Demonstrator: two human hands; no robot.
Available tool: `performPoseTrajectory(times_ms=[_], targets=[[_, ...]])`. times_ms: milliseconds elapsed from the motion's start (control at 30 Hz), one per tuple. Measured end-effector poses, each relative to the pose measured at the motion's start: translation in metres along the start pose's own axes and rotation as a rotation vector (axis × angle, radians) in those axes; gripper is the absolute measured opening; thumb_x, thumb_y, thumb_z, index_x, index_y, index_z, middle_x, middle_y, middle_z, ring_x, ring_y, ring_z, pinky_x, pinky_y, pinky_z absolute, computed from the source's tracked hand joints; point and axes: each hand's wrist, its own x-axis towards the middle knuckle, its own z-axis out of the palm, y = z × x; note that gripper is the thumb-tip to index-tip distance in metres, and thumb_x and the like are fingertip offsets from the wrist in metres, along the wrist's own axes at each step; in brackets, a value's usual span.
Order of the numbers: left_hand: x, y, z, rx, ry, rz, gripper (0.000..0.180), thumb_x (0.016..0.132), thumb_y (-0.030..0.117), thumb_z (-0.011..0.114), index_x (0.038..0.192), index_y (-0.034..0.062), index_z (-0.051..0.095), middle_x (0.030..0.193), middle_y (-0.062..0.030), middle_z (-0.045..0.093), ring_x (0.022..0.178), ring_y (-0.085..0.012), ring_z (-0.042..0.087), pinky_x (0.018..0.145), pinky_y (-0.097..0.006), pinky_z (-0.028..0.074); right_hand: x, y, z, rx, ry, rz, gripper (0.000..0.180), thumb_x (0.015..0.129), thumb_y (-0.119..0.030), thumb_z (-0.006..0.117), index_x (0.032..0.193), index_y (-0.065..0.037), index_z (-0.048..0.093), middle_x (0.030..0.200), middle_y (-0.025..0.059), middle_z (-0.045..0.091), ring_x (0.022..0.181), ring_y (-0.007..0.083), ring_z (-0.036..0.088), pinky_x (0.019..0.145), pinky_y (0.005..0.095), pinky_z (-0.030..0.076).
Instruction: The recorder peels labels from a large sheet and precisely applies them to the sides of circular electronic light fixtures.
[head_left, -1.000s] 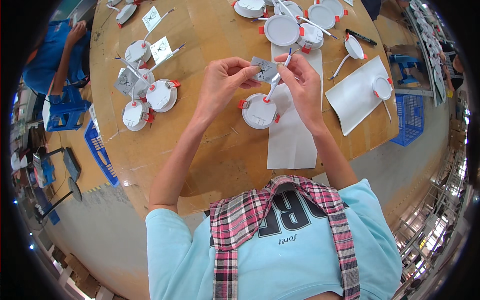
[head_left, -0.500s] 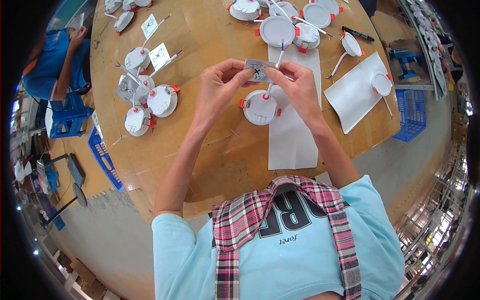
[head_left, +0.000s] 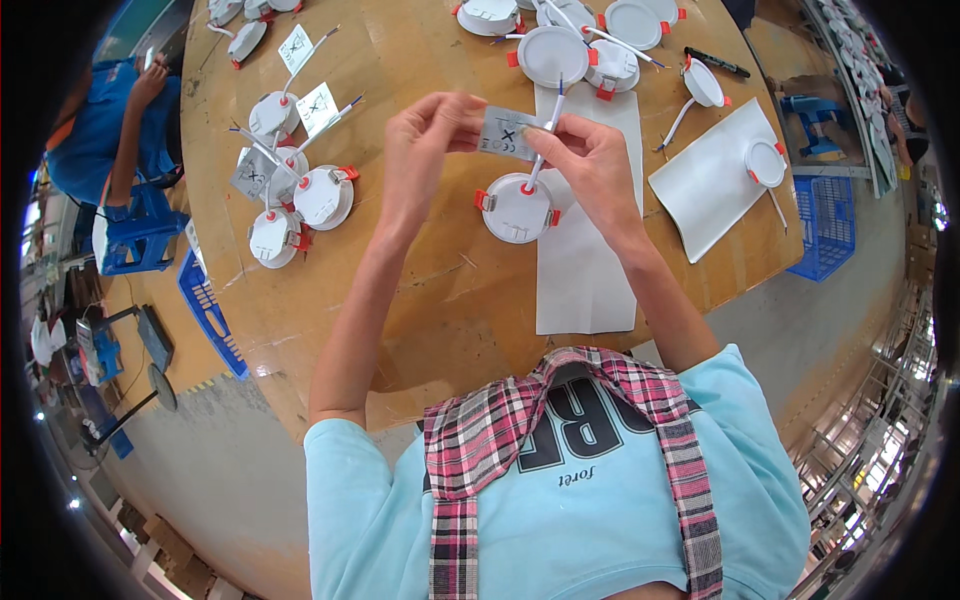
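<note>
A white round downlight (head_left: pixel 517 212) with red-sleeved spring clips lies back side up on the table in front of me. Its white cable (head_left: pixel 545 143) rises from a red grommet and ends in bare-looking blue-tipped wires. A silvery printed label (head_left: pixel 508 134) is attached around the cable like a flag. With thumb and fingers, my right hand (head_left: pixel 592 165) pinches the label where it meets the cable. My left hand (head_left: pixel 432 135) is closed with its fingers curled at the label's left edge; its thumb and index finger are partly smeared by motion.
Several labelled downlights (head_left: pixel 325 197) cluster at the left. More downlights (head_left: pixel 555 57) stand at the back. White paper sheets (head_left: pixel 590 290) lie to the right, with a black marker (head_left: pixel 716 63) beyond. A blue basket (head_left: pixel 822 230) stands past the right edge; a co-worker (head_left: pixel 120 125) sits at the left.
My left hand has slid left and slightly up along the label, its thumb coming off the label's face. The label and downlight have shifted slightly left; my right hand keeps its pinch.
</note>
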Motion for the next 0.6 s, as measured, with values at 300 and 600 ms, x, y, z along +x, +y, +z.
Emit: performPoseTrajectory(times_ms=[300,600], targets=[[-0.012,-0.008,-0.003,0.143,-0.151,-0.056,0.032,0.096,0.023,0.057,0.109,-0.0052,0.062,0.091,-0.014,0.07,0.083,-0.0161,0.068,0.078,-0.027,0.054,0.002,0.001,0.006,0.124,-0.046,0.06,0.023,0.087,-0.012,0.065,0.1,0.007,0.066,0.084,0.0098,0.07,0.073,0.0118,0.065,0.068,0.0247,0.052],[-0.082,-0.011,0.021,0.613,-0.025,0.207,0.056,0.078,0.017,0.075,0.127,0.0012,0.05,0.122,-0.0135,0.056,0.11,-0.0241,0.056,0.093,-0.038,0.045,0.012,0.007,0.003,0.147,-0.007,0.133,0.03,0.091,-0.024,0.064,0.097,0.005,0.067,0.085,0.0087,0.069,0.068,0.0115,0.065,0.065,0.0247,0.054]])
